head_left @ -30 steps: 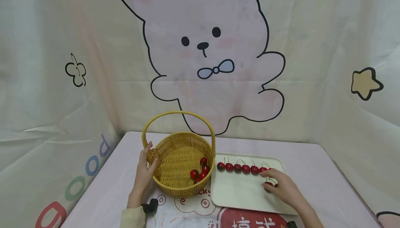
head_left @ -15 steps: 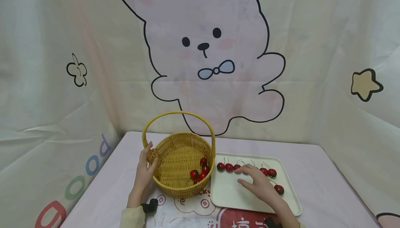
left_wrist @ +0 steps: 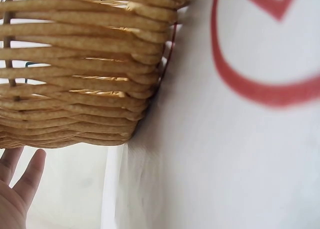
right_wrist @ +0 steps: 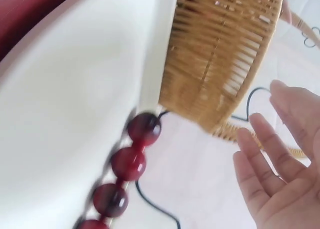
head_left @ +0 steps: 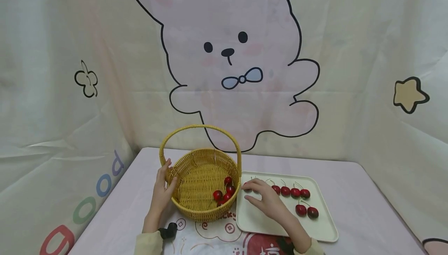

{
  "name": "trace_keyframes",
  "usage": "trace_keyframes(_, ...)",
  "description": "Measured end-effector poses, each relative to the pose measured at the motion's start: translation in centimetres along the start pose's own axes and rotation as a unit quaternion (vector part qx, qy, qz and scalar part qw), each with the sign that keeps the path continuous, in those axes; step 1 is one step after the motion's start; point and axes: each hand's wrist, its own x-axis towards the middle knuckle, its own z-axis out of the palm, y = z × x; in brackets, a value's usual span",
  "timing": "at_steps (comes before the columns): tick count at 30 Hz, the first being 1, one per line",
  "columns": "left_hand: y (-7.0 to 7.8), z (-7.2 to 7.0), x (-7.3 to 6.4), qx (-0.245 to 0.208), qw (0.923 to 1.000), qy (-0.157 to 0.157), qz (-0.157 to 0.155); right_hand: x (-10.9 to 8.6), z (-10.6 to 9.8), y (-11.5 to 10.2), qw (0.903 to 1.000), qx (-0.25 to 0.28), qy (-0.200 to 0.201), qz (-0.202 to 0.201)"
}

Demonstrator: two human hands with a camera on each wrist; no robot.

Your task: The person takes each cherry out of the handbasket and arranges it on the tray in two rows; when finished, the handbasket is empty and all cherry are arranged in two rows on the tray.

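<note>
A yellow wicker basket [head_left: 197,213] with a tall handle stands on the table, several red cherries [head_left: 217,195] lying in its right part. My left hand [head_left: 161,194] rests against the basket's left side by the handle base, its fingers [left_wrist: 31,176] fairly straight in the left wrist view. To the right, a white tray [head_left: 257,222] bears a row of stemmed cherries [head_left: 295,192] along its far side, with two more cherries [head_left: 301,210] nearer at the right. My right hand [head_left: 268,200] hovers over the row's left end, fingers spread and holding nothing, hiding some cherries.
The tray's left edge meets the basket's right side. A printed mat [head_left: 220,227] with red markings lies under both at the table's front. A cloth backdrop [head_left: 140,123] with a cartoon animal rises behind the table [head_left: 336,169].
My right hand has let go of a cherry in the tray's nearer pair and moved left along the row toward the basket. The left hand and basket stay put.
</note>
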Motion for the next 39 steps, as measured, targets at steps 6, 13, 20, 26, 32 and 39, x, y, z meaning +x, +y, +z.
trace_keyframes(6, 0.1, 0.0, 0.0, -0.003, 1.0, 0.0, 0.001, 1.6, 1.4, -1.3, 0.9978, 0.048, -0.016, -0.043)
trace_keyframes(13, 0.2, -0.1, -0.1, -0.009, 0.9999, 0.003, 0.006, 3.3, 2.4, -2.5, 0.9962, 0.056, -0.058, -0.031)
trace_keyframes(20, 0.0, 0.0, 0.0, -0.01, 0.9999, 0.005, 0.005, 4.8, 3.5, -2.2, 0.9957, 0.007, -0.082, -0.041)
trace_keyframes(26, -0.2, 0.1, 0.0, -0.007, 0.9999, 0.005, 0.01, 6.1, 4.2, -1.9, 0.9907, -0.006, -0.136, -0.01)
trace_keyframes(32, -0.2, 0.1, -0.1, -0.006, 0.9999, 0.004, 0.008, 7.5, 4.5, -1.6, 0.9782, 0.008, -0.207, -0.012)
trace_keyframes(39, -0.1, 0.0, 0.0, -0.006, 0.9999, 0.002, 0.009, 8.6, 5.1, -1.1, 0.9646, -0.026, -0.262, -0.017)
